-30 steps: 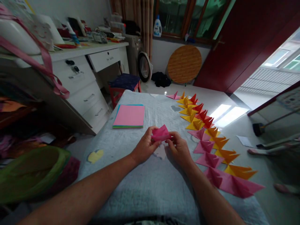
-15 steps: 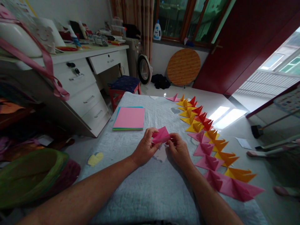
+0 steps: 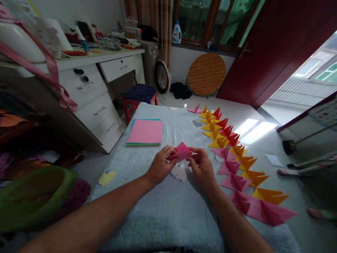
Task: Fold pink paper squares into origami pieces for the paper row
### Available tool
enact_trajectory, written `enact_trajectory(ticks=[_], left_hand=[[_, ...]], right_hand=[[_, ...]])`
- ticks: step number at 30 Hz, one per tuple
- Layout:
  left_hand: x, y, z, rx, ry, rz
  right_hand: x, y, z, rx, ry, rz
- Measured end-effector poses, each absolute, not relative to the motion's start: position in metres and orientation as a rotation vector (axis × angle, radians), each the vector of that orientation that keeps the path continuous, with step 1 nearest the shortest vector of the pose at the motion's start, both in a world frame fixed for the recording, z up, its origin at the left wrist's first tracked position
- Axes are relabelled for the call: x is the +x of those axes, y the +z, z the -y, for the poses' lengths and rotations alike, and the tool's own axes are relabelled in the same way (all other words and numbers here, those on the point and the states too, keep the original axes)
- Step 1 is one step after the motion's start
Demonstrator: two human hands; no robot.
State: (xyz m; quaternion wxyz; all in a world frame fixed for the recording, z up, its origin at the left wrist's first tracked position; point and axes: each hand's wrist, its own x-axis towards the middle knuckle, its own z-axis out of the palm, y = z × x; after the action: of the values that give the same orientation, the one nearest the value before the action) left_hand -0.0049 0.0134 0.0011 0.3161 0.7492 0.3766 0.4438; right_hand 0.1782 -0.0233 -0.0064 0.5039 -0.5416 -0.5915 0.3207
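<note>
A folded piece of pink paper (image 3: 181,151) is held up just above the cloth-covered table (image 3: 168,211). My left hand (image 3: 161,163) pinches its left side between thumb and fingers. At its right corner, my right hand (image 3: 201,165) grips the paper with thumb and fingertips. Left of my hands lies a stack of square paper (image 3: 145,131), pink on top with blue and green edges below. Rows of folded paper cranes run down the right side: pink ones (image 3: 234,182), yellow ones (image 3: 219,142), orange ones (image 3: 259,178) and red ones (image 3: 233,138).
A green bin (image 3: 34,196) stands left of the table. Beyond are a white desk (image 3: 89,88), a stool (image 3: 139,93) with a dark cushion, and a washing machine (image 3: 162,77) with its door ajar. A round wooden tabletop (image 3: 206,73) leans against the wall.
The pink paper has tilted and turned slightly in my fingers, now showing a more pointed, diamond-like outline. My left hand has shifted a little left and down; the right hand stays nearly in place.
</note>
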Motion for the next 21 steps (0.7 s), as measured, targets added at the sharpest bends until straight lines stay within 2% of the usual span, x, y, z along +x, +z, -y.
enact_trajectory(ticks=[7,21], left_hand=[[-0.005,0.002,-0.013,1.912,1.217,-1.006],[-0.005,-0.013,-0.011,1.734,1.195,-0.944]], right_hand=[[0.179,-0.003,0.021,-1.326,0.548,1.414],[0.180,-0.003,0.022,-1.327,0.677,1.460]])
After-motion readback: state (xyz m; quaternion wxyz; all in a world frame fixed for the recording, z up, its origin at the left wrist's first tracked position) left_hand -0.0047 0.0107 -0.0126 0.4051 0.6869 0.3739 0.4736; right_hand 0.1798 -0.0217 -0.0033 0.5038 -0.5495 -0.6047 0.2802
